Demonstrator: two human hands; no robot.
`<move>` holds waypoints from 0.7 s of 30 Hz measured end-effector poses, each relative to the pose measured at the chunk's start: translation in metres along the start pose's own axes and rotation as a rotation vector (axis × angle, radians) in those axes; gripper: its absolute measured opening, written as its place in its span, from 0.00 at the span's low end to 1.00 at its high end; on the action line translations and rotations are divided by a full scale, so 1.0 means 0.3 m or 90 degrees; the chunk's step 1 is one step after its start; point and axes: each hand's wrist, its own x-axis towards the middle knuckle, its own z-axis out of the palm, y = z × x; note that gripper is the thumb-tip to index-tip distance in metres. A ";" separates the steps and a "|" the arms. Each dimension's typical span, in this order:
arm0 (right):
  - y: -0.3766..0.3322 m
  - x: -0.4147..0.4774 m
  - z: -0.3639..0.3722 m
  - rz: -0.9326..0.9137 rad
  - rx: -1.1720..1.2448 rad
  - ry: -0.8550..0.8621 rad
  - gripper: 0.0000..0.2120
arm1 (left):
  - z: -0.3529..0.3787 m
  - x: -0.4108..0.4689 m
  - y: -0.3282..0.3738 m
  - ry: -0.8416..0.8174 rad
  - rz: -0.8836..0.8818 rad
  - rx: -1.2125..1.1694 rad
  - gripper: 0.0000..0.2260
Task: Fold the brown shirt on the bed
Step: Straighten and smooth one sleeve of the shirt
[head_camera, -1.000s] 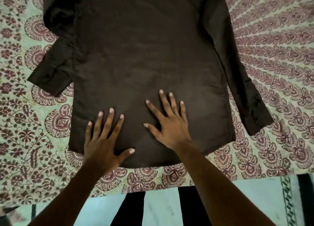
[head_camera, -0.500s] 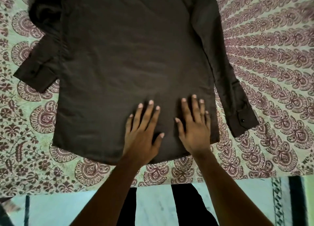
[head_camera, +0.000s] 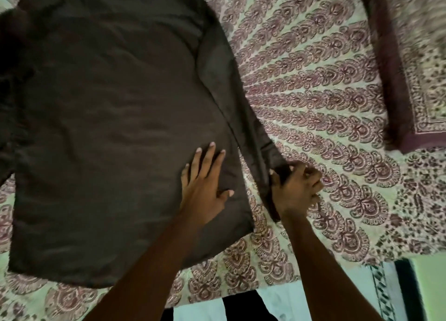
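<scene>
1. Shirt [head_camera: 108, 127]: brown, long-sleeved, spread flat on the bed, plain side up, hem toward the person. It fills the left and middle of the view; its far left part runs out of frame.
2. Sleeve [head_camera: 231, 91]: the shirt's right-hand one, lying along the shirt's right edge, running from the shoulder down toward the hem. Its lower end is gathered inside the right hand.
3. Left hand [head_camera: 205, 188]: flat on the shirt, near the shirt's lower right corner. Fingers spread and straight, palm down, pressing the cloth; it grips nothing.
4. Right hand [head_camera: 295, 188]: just right of the shirt's body, over the bedsheet. Fingers curled closed around the cuff end of the sleeve, knuckles up.
5. Bedsheet [head_camera: 325, 103]: pale green with maroon floral print, under the shirt and showing on its right and below its hem.
6. Pillow [head_camera: 415, 55]: well right of the shirt, at the upper right, same print with a dark maroon border; blurred.
7. Floor [head_camera: 277, 303]: pale strip below the shirt's hem side, beyond the bed edge.
</scene>
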 end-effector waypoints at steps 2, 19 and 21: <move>-0.009 0.058 -0.025 0.000 -0.012 -0.084 0.22 | 0.013 0.039 0.025 -0.064 -0.046 0.005 0.49; -0.167 0.519 -0.523 -0.083 0.019 0.146 0.10 | -0.085 0.137 0.055 -0.038 -0.105 0.086 0.42; -0.185 0.576 -0.552 -0.095 0.019 0.178 0.11 | -0.102 0.208 0.065 0.042 -0.098 0.062 0.33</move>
